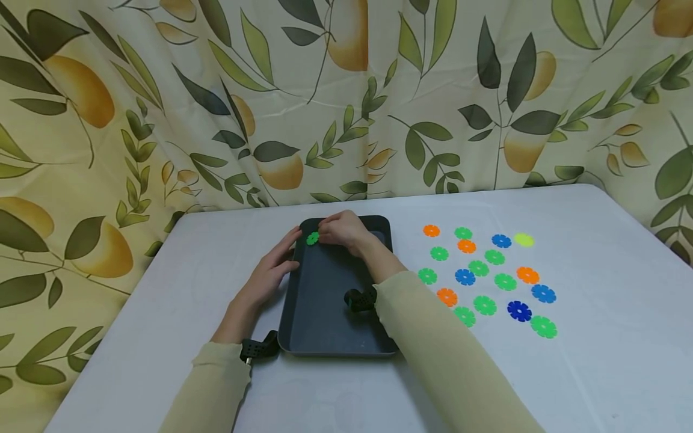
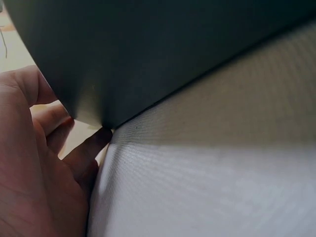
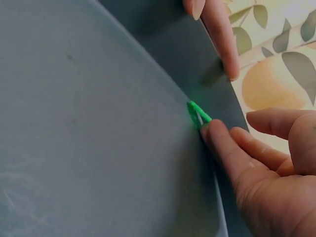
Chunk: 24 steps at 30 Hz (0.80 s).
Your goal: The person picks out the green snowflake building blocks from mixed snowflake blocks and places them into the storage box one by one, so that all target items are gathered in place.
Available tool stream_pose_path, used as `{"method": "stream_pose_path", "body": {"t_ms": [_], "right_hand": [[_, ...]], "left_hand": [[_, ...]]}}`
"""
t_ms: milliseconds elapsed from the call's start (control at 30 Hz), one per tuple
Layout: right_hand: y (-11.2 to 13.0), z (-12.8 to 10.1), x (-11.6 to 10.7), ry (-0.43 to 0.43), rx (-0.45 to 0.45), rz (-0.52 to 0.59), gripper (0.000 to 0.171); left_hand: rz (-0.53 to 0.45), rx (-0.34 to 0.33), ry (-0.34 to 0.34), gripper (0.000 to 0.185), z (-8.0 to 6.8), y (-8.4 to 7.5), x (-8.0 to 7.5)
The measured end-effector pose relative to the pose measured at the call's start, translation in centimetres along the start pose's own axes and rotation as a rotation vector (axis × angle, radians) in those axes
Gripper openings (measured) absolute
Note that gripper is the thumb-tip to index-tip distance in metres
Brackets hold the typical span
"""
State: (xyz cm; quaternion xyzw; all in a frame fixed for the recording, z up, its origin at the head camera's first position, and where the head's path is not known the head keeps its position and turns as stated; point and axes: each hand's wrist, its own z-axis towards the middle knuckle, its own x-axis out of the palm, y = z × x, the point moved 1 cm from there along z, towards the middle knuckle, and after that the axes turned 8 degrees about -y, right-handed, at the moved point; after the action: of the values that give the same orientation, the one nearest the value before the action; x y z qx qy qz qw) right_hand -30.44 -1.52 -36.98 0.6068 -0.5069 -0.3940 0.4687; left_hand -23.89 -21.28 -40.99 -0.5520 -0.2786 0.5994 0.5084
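The right hand (image 1: 342, 230) pinches a green snowflake disc (image 1: 312, 239) at the far-left corner of the dark tray (image 1: 319, 313). The left hand (image 1: 269, 273), fingers straight, rests against the tray's left wall. Loose discs (image 1: 487, 273) lie toward the bench's (image 1: 595, 337) right edge.

A white table (image 1: 595, 361) stands against a cream curtain (image 1: 346, 90) printed with green leaves and yellow fruit.

Head: looks down and forward, far above the fingers.
Left wrist: pressed close beside fingers (image 2: 84, 153), facing the tray (image 2: 148, 49) wall.
Right wrist: close behind fingertips; all share the tray.
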Motion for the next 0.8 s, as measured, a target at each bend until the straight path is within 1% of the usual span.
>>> {"method": "stream_pose_path", "body": {"t_ms": [200, 367, 500, 667, 800], "right_hand": [[0.18, -0.16, -0.09, 0.04, 0.011, 0.041, 0.037], [0.32, -0.21, -0.37, 0.063, 0.039, 0.101, 0.041], [0.53, -0.28, -0.44, 0.067, 0.063, 0.148, 0.04], [0.85, -0.48, -0.5, 0.066, 0.078, 0.168, 0.04], [0.97, -0.53, -0.71, 0.086, 0.088, 0.17, 0.042]], "left_hand": [[0.007, 0.025, 0.004, 0.061, 0.02, 0.09, -0.02], [0.0, 0.027, 0.003, 0.063, 0.06, 0.06, 0.01], [-0.002, 0.029, 0.003, 0.063, 0.06, -0.01, 0.03], [0.007, 0.035, 0.002, 0.063, -0.03, -0.16, -0.02], [0.012, 0.039, 0.003, 0.063, -0.06, -0.15, -0.03]]}}
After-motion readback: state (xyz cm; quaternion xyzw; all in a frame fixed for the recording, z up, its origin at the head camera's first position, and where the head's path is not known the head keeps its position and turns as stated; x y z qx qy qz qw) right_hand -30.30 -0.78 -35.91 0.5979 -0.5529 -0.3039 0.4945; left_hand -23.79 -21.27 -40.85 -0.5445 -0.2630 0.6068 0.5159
